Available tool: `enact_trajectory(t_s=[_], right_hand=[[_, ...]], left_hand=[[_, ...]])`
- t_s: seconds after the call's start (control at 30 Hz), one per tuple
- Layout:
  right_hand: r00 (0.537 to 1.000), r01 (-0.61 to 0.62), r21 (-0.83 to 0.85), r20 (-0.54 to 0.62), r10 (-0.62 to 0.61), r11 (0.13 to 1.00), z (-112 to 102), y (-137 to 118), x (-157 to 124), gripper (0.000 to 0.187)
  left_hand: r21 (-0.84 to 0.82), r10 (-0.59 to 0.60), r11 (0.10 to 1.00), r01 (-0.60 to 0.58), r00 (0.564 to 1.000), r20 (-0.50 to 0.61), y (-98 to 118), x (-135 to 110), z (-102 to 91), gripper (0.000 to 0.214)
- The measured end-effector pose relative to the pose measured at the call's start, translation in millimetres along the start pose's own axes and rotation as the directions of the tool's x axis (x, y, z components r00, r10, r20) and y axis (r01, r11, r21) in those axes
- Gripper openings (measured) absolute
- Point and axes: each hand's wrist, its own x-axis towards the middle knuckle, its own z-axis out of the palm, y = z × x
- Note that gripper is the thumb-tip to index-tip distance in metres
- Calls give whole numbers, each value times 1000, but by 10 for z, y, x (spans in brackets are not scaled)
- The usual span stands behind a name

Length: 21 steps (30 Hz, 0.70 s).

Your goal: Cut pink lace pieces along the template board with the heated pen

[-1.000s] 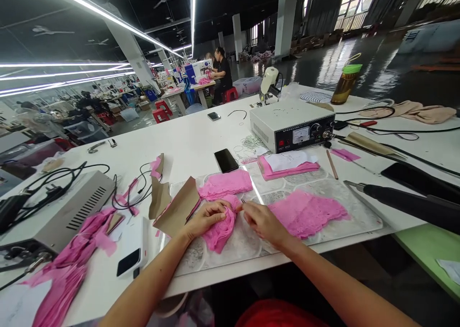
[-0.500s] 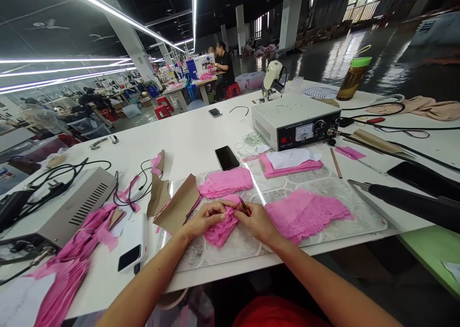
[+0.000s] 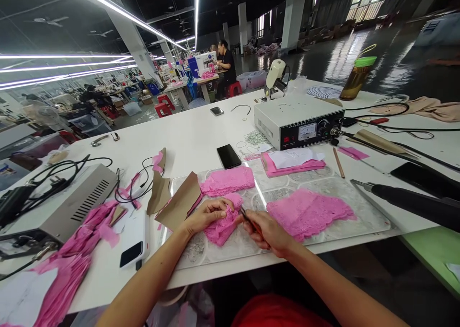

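My left hand is closed on a bunched piece of pink lace fabric, pinching it between thumb and fingers. My right hand grips small thread snips with dark tips and an orange-red part. Their tips point at the bunched lace, at its right edge; whether they touch it I cannot tell. A flat pink lace piece lies to the right on the grey marbled board. Behind my hands rests a folded stack of pink lace.
A control box stands behind the board, near a black phone. Brown card, a white power bank and a second metal box are at left. A black handheld tool juts in from the right.
My right hand has drawn slightly right and turned, so the snips now show more along its palm. My left hand keeps its pinch on the lace. The view has shifted a little.
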Motion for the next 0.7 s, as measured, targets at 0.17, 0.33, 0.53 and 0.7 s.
enact_trajectory(t_s=[0.17, 0.33, 0.53, 0.7], right_hand=[[996, -65, -1, 55, 65, 998, 74, -25, -13, 39], [997, -62, -18, 38, 62, 998, 65, 27, 49, 43], [997, -72, -35, 28, 73, 997, 63, 47, 42, 44], [997, -78, -71, 15, 79, 994, 60, 53, 66, 45]], left_hand=[[8, -2, 1000, 2, 1000, 6, 0, 8, 15, 17], [34, 4, 999, -4, 1000, 9, 31, 13, 37, 15], [49, 6, 999, -6, 1000, 15, 42, 22, 49, 15], [59, 3, 998, -4, 1000, 31, 47, 17, 50, 14]])
